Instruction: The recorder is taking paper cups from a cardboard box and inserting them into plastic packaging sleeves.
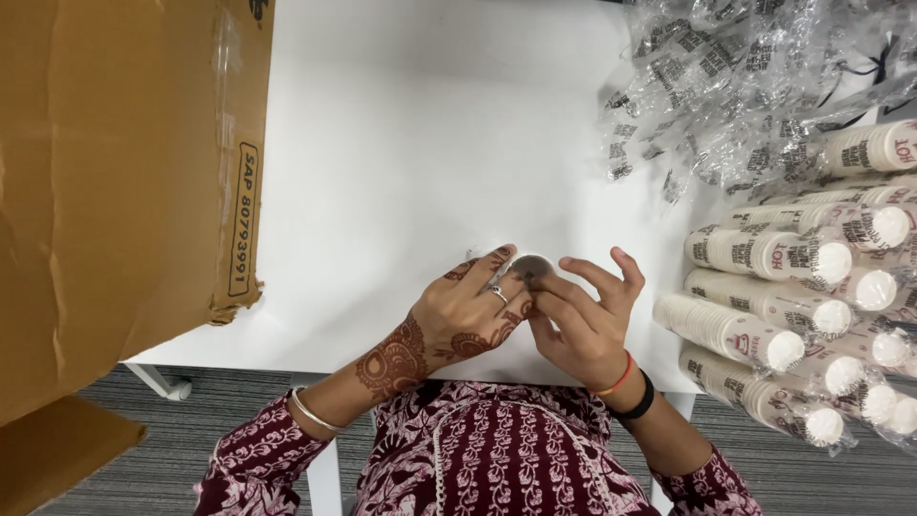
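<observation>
A small paper cup (528,268) sits between both hands over the near edge of the white tabletop (420,162). The left hand (468,311) curls its grip closed around the cup; the right hand (583,320) pinches its rim with 2 fingers. Right of the cup lie sleeved cup stacks (783,296); left of it stands a cardboard box (115,182).

My white table (411,143) carries a big brown cardboard box (115,191) along its left side. On the right lie stacked paper cups in clear sleeves (764,315), piled side by side, with crumpled printed plastic wrap (726,76) heaped just behind them.
</observation>
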